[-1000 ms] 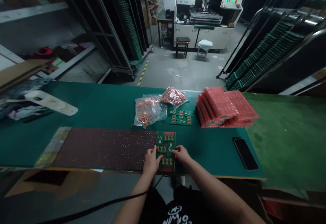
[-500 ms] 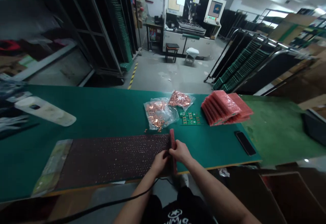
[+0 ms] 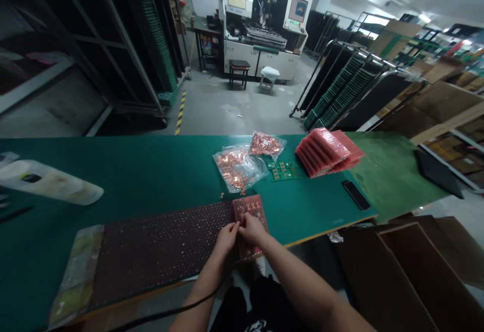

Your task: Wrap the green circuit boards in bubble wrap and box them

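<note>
Small board: a red panel with little copper shapes (image 3: 250,223) lies flat at the right end of the long dark perforated plate (image 3: 162,246), close to the front edge of the green surface (image 3: 151,171)
Left hand: the left hand (image 3: 226,239) rests on the panel's left side, fingers bent and pressed down on it; I cannot tell if it pinches the edge
Right hand: the right hand (image 3: 252,229) sits on top of the panel, its grip pressed together and flat, touching the left hand
Risk of slipping: the panel's near end pokes past the front edge, so a hard push could tip it to the floor
Risk of crooked fit: if one hand presses harder, the panel may sit tilted on the plate
Loose bits: small copper pieces (image 3: 231,192) lie just beyond the plate, by the clear bag of copper parts (image 3: 236,167); a sleeve could scatter them
Farther off: a green circuit panel (image 3: 284,170), a stack of red wrapped packs (image 3: 327,151) and a phone (image 3: 356,195) near the front edge, which could get knocked off
</note>
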The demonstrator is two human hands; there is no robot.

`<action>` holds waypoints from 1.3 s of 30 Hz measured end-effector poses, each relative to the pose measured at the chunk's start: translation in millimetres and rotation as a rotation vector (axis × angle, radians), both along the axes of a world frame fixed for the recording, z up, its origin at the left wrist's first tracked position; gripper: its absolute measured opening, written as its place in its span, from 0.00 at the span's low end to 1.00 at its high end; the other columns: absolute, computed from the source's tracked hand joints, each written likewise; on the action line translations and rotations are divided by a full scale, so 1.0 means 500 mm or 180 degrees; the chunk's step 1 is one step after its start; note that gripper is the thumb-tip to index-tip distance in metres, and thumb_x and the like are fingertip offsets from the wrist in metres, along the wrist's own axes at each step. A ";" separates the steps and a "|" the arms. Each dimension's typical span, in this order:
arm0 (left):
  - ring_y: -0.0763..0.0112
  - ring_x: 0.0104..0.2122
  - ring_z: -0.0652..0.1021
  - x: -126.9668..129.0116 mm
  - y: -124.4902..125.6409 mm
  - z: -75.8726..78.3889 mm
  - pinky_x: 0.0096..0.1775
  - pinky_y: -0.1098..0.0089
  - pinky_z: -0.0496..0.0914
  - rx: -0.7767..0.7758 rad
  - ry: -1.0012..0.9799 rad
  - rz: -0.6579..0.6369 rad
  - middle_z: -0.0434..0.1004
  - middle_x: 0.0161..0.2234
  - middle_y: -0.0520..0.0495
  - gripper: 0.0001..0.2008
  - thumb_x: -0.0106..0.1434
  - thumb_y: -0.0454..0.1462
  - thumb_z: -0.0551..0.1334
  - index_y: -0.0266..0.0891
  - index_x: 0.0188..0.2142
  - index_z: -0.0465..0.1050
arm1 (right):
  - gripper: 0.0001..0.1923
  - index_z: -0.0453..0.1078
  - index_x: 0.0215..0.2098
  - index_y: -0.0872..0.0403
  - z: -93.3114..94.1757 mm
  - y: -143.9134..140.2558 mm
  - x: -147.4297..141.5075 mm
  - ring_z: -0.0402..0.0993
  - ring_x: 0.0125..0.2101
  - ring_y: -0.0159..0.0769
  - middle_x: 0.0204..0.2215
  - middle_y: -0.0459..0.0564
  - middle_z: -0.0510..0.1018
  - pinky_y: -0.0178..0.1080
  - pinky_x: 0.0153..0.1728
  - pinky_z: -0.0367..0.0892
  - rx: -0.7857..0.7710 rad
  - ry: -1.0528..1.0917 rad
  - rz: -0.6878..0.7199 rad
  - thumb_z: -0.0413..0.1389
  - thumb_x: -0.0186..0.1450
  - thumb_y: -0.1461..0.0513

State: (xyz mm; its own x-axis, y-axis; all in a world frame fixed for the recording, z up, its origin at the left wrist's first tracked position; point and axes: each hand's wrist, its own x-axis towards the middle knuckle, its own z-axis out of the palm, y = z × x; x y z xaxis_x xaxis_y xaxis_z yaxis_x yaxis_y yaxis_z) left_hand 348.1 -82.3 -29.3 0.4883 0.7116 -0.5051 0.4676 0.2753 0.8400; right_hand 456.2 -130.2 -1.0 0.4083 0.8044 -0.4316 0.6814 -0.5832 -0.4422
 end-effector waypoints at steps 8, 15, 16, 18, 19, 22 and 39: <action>0.55 0.44 0.74 0.011 0.002 0.004 0.47 0.62 0.65 0.1080 0.1106 -0.0355 0.75 0.40 0.33 0.23 0.54 0.44 0.52 0.29 0.39 0.74 | 0.18 0.63 0.50 0.60 0.022 0.021 0.340 0.68 0.47 0.36 0.50 0.61 0.67 0.34 0.46 0.63 0.0000 -0.1107 -0.0497 0.43 0.63 0.69; 0.55 0.42 0.74 0.010 -0.009 -0.010 0.45 0.59 0.68 0.1288 0.1368 -0.0233 0.74 0.40 0.35 0.27 0.53 0.49 0.48 0.31 0.41 0.72 | 0.19 0.64 0.49 0.60 0.016 0.066 0.519 0.61 0.52 0.43 0.55 0.62 0.61 0.40 0.47 0.63 -0.0360 -0.1565 0.0342 0.43 0.62 0.73; 0.54 0.41 0.74 0.009 -0.009 -0.012 0.45 0.58 0.68 0.1297 0.1366 -0.0189 0.74 0.39 0.35 0.27 0.53 0.49 0.48 0.32 0.40 0.72 | 0.18 0.65 0.48 0.60 0.012 0.070 0.529 0.61 0.52 0.42 0.53 0.62 0.63 0.40 0.47 0.63 -0.0400 -0.1590 0.0504 0.42 0.63 0.73; 0.54 0.41 0.74 0.008 -0.007 -0.015 0.46 0.58 0.68 0.1282 0.1305 -0.0122 0.74 0.38 0.36 0.26 0.51 0.50 0.49 0.33 0.38 0.72 | 0.17 0.66 0.46 0.60 0.006 0.077 0.540 0.62 0.51 0.42 0.49 0.62 0.66 0.38 0.45 0.64 -0.0472 -0.1660 0.0767 0.41 0.65 0.71; 0.55 0.41 0.74 0.007 -0.006 -0.015 0.46 0.58 0.68 0.1256 0.1275 -0.0094 0.74 0.38 0.37 0.26 0.51 0.50 0.49 0.34 0.37 0.72 | 0.17 0.66 0.47 0.59 0.004 0.081 0.543 0.64 0.50 0.42 0.48 0.62 0.66 0.38 0.43 0.65 -0.0504 -0.1706 0.0868 0.40 0.65 0.70; 0.55 0.40 0.75 0.007 0.001 -0.011 0.46 0.58 0.68 0.1173 0.1218 -0.0041 0.75 0.36 0.39 0.23 0.49 0.50 0.51 0.36 0.35 0.72 | 0.18 0.63 0.50 0.58 0.001 0.090 0.542 0.69 0.45 0.42 0.47 0.63 0.66 0.38 0.38 0.67 -0.0580 -0.1849 0.1094 0.38 0.67 0.69; 0.56 0.39 0.75 0.003 0.015 0.044 0.44 0.58 0.70 0.1145 0.0650 0.0831 0.75 0.35 0.40 0.28 0.42 0.55 0.55 0.36 0.35 0.73 | 0.17 0.63 0.48 0.58 0.099 0.029 0.586 0.72 0.40 0.41 0.42 0.60 0.71 0.36 0.35 0.64 -0.0421 -0.2024 0.1776 0.41 0.65 0.71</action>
